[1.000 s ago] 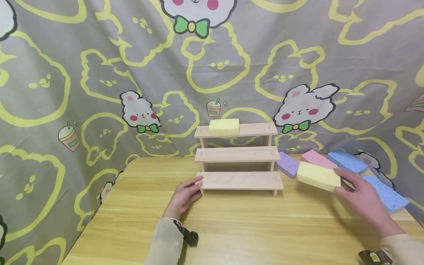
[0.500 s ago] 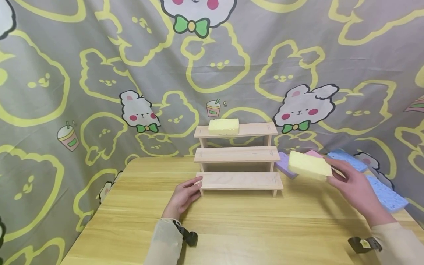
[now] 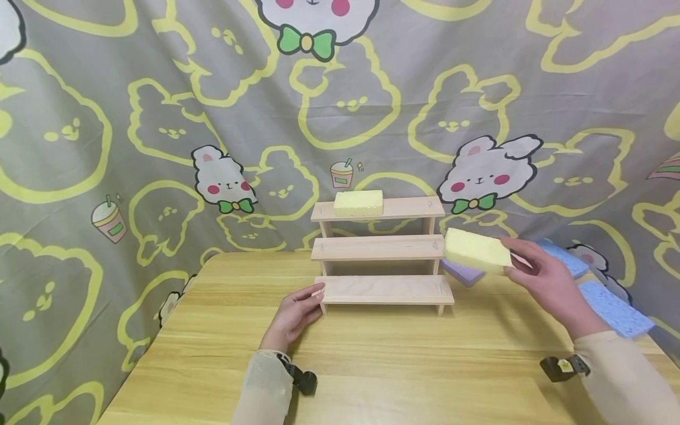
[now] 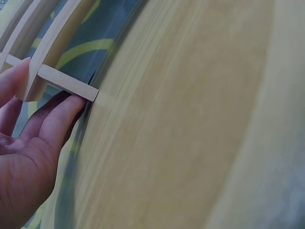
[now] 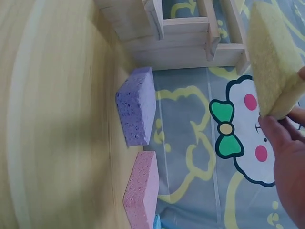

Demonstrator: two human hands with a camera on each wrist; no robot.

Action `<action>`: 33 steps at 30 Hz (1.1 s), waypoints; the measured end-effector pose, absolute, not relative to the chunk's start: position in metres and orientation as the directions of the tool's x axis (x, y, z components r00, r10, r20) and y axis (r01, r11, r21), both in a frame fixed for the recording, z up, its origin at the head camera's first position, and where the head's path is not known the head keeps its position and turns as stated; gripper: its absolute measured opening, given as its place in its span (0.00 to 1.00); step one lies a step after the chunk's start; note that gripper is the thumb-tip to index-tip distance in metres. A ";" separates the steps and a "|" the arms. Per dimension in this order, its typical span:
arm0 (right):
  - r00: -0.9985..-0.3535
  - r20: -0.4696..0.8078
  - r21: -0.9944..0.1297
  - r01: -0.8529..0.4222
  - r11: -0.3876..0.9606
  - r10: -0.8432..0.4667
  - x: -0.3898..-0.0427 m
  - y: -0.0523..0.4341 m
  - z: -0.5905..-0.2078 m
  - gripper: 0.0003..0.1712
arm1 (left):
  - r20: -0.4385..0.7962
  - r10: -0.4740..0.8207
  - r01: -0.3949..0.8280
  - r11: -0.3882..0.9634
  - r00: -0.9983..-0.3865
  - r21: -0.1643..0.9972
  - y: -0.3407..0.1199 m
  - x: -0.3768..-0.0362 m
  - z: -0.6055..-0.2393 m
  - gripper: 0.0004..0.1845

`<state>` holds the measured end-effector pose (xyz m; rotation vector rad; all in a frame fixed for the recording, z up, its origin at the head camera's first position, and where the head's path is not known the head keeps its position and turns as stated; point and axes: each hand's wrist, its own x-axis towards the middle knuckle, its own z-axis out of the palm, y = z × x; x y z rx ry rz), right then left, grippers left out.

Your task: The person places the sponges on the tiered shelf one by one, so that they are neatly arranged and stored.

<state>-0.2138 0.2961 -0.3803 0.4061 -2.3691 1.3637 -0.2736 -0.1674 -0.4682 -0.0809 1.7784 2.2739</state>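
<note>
A three-step wooden shelf (image 3: 382, 248) stands at the back of the wooden table (image 3: 372, 360). One yellow sponge (image 3: 358, 202) lies on its top step. My right hand (image 3: 547, 283) grips a second yellow sponge (image 3: 477, 252) (image 5: 274, 59) in the air, just right of the shelf's middle step. My left hand (image 3: 294, 316) rests on the table with its fingers (image 4: 59, 117) against the left end of the lowest step (image 4: 66, 86).
A purple sponge (image 3: 461, 273) (image 5: 137, 106), a pink sponge (image 5: 143, 191) and two blue sponges (image 3: 611, 304) lie on the table right of the shelf. A patterned cloth (image 3: 159, 118) hangs behind the table. Bare tabletop lies in front of the shelf.
My right hand has carried the yellow sponge up and to the left, from above the loose sponges toward the shelf's right end. The left hand has stayed put.
</note>
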 end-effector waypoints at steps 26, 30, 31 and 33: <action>-0.894 0.419 -0.844 -0.448 0.295 -0.159 -0.248 0.280 -0.370 0.29 | -0.202 0.172 -0.237 -0.216 -0.964 0.947 -0.169 -0.276 -0.468 0.23; -0.893 0.418 -0.844 -0.450 0.291 -0.167 -0.258 0.273 -0.369 0.29 | -0.198 0.171 -0.232 -0.216 -0.965 0.948 -0.169 -0.275 -0.468 0.23; -0.891 0.421 -0.845 -0.454 0.283 -0.171 -0.260 0.272 -0.368 0.29 | -0.205 0.167 -0.239 -0.223 -0.964 0.945 -0.169 -0.275 -0.468 0.23; -0.889 0.427 -0.847 -0.458 0.270 -0.169 -0.264 0.268 -0.366 0.29 | -0.206 0.166 -0.241 -0.229 -0.964 0.943 -0.169 -0.274 -0.469 0.23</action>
